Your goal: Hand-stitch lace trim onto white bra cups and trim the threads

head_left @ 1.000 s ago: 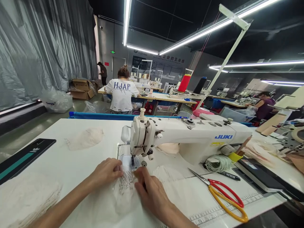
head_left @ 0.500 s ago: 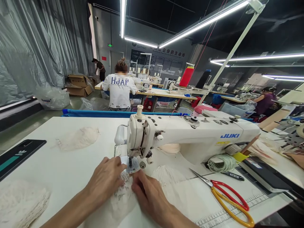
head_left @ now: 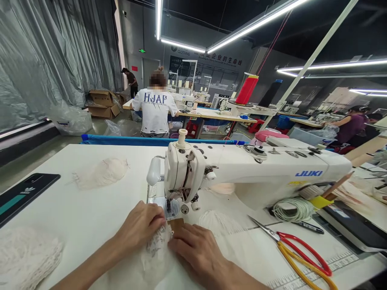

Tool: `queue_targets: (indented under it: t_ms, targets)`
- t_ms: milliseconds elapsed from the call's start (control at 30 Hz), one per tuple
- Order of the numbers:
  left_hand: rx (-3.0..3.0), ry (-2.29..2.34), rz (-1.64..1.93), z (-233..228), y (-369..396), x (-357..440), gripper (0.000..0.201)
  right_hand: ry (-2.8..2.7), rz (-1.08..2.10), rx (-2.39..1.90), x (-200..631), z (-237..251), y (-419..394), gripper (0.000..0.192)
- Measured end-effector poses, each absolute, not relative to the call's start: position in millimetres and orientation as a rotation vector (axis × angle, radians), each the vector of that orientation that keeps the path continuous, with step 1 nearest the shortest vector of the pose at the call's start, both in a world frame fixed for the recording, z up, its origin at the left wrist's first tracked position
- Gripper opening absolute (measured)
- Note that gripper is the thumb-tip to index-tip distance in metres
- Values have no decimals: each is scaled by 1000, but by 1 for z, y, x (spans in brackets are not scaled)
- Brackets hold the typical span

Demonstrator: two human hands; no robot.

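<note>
One big white table [head_left: 75,213] lies in front of you, in a large room with gray plastic sheets on the left wall and long bright lights overhead. One white sewing machine [head_left: 248,173] stands on the table. Three other people are in the room: one sits with their back to you at the next table, one stands far off by the boxes, and one sits away on the right. Two stacks of white lace sit on the table, one [head_left: 101,173] to the left of the machine and one [head_left: 27,255] at the near left corner. One dark phone [head_left: 26,195] lies at the left edge. One pair of scissors [head_left: 298,251] with red and yellow handles lies on the right. Your two hands rest on one small lace piece [head_left: 157,249], just in front of the needle. Your left hand [head_left: 142,225] presses it flat with curled fingers. Your right hand [head_left: 196,249] lies flat on it with fingers nearly straight, beside a small brown tag [head_left: 176,224].
</note>
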State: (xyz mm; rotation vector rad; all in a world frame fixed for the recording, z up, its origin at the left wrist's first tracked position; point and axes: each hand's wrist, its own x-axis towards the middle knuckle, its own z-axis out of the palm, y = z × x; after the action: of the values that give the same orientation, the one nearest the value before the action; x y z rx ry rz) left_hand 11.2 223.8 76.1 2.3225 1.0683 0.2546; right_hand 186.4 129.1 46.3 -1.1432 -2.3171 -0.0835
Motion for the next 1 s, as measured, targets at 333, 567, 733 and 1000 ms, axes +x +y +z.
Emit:
queue_targets:
  t_ms: [333, 567, 733, 1000]
  targets:
    - [2274, 1133, 199, 72, 228, 11, 19, -2218, -118, -1047, 189, 48, 128, 25]
    - [2284, 1162, 208, 72, 227, 15, 19, -2310, -225, -1023, 192, 45, 132, 29]
    - [2277, 1159, 192, 73, 227, 16, 18, -2297, -241, -1032, 193, 40, 132, 24]
    - [2245, 1185, 166, 72, 227, 17, 16, -2298, -293, -1029, 194, 41, 131, 24]
